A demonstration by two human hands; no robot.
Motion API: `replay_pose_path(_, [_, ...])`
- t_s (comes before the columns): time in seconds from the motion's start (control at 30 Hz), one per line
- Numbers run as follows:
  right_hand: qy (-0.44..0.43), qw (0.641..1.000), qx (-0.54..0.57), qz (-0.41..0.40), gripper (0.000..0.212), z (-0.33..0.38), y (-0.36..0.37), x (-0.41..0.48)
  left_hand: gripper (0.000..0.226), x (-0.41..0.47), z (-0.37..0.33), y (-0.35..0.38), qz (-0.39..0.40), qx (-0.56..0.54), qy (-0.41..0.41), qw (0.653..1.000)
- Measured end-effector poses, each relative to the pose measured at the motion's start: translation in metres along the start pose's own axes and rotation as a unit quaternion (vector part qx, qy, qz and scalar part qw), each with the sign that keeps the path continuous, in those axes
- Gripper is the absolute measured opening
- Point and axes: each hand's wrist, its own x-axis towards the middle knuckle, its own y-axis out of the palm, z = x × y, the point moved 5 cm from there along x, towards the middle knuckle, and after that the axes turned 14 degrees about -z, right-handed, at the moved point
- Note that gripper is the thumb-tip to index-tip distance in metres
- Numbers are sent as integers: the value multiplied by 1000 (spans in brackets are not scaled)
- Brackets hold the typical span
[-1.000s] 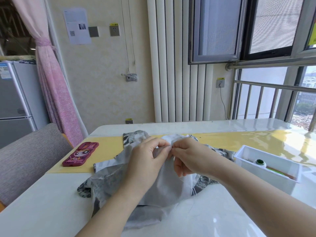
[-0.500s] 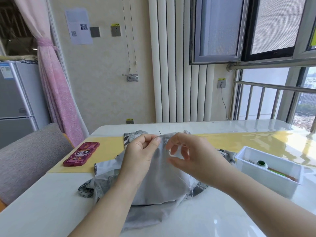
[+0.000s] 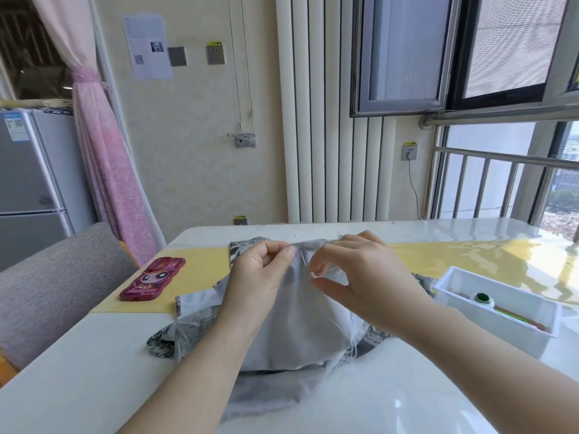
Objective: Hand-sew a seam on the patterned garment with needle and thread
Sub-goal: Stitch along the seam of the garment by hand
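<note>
The patterned grey garment (image 3: 297,327) lies bunched on the white table (image 3: 94,371), its pale inner side facing me. My left hand (image 3: 260,277) pinches its raised top edge between thumb and forefinger. A needle (image 3: 299,252) stands through that edge just right of the pinch, with its tip pointing up. A thin thread (image 3: 340,322) trails down the cloth. My right hand (image 3: 369,277) hovers beside the needle's lower end, thumb and forefinger a little apart and holding nothing that I can see.
A white plastic box (image 3: 488,322) with a green spool (image 3: 482,298) stands at the right. A phone in a red cartoon case (image 3: 153,278) lies on the yellow runner (image 3: 200,270) at the left. A grey chair (image 3: 47,283) is beside the table.
My right hand let go of the needle, drew back with fingers spread, and now its thumb and forefinger are close to the needle again. My left hand keeps its pinch on the edge.
</note>
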Motion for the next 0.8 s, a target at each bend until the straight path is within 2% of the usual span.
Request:
replay_pose_path(0.33, [-115, 991, -68, 20, 8, 5, 8, 7, 11, 2, -6, -1, 4, 5, 19, 1000])
replay_pose_path(0.47, [-131, 988, -77, -8, 3, 4, 9, 9, 13, 2, -6, -1, 8, 7, 17, 1000])
replay_pose_path(0.63, [-159, 984, -75, 2, 13, 5, 11, 8, 10, 4, -3, -2, 6, 7, 10, 1000])
replay_pose_path(0.8, [-174, 982, -71, -19, 10, 7, 12, 8, 9, 5, -1, -2, 7, 14, 5, 1000])
